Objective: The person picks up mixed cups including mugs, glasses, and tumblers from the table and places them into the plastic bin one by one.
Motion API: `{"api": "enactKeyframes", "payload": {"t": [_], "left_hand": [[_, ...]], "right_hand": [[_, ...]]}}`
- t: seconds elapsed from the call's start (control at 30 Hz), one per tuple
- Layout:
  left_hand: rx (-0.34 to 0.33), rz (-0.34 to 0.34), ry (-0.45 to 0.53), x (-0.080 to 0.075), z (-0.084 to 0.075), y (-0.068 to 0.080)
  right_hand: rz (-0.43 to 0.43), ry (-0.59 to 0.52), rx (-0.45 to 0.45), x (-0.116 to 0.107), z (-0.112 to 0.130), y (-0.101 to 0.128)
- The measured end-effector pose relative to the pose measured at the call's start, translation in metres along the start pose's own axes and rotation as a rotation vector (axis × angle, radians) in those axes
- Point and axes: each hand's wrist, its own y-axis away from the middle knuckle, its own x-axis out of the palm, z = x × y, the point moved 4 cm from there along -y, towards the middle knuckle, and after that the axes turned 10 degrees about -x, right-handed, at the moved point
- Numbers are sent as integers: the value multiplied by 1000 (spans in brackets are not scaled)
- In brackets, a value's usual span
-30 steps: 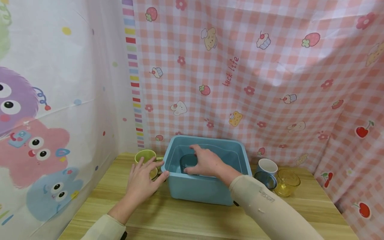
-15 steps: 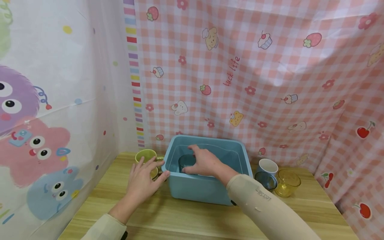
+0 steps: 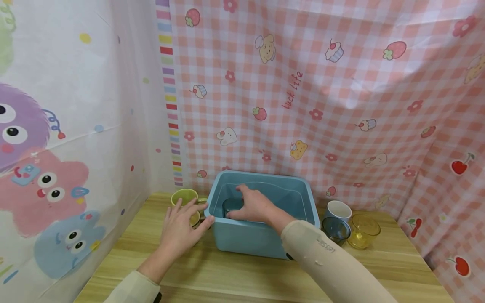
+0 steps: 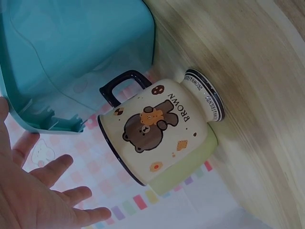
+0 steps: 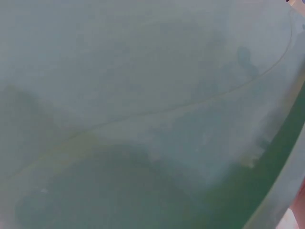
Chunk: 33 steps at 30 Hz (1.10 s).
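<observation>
Worktop (image 3: pixel 246 277) carries a blue tub (image 3: pixel 265 240) as landmark. Right hand (image 3: pixel 254 205) reaches inside the tub, fingers curled on a dark glass cup (image 3: pixel 231 206); over the last second hand and cup have slid toward the tub's left wall, so the cup looks nearly settled. Left hand (image 3: pixel 181 229), fingers spread, steadies the tub's left corner, unmoved. Bear mug (image 4: pixel 159 131) stands just left of the tub.

Mug (image 4: pixel 159 131): "BROWN" beside a bear figure
Checked curtain (image 3: pixel 303 84): "Luck Life" in red script
Right sleeve (image 3: pixel 329 261): small print, too blurred to read
</observation>
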Motion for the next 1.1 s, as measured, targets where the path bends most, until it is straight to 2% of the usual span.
{"api": "enactKeyframes", "payload": {"t": [0.5,1.1], "left_hand": [[-3,5,-5,0,1,-1],[-6,10,-4,0,-1,-1]], "right_hand": [[25,-36,32,9,2,-5],[30,-24,37,18,0,-17]]}}
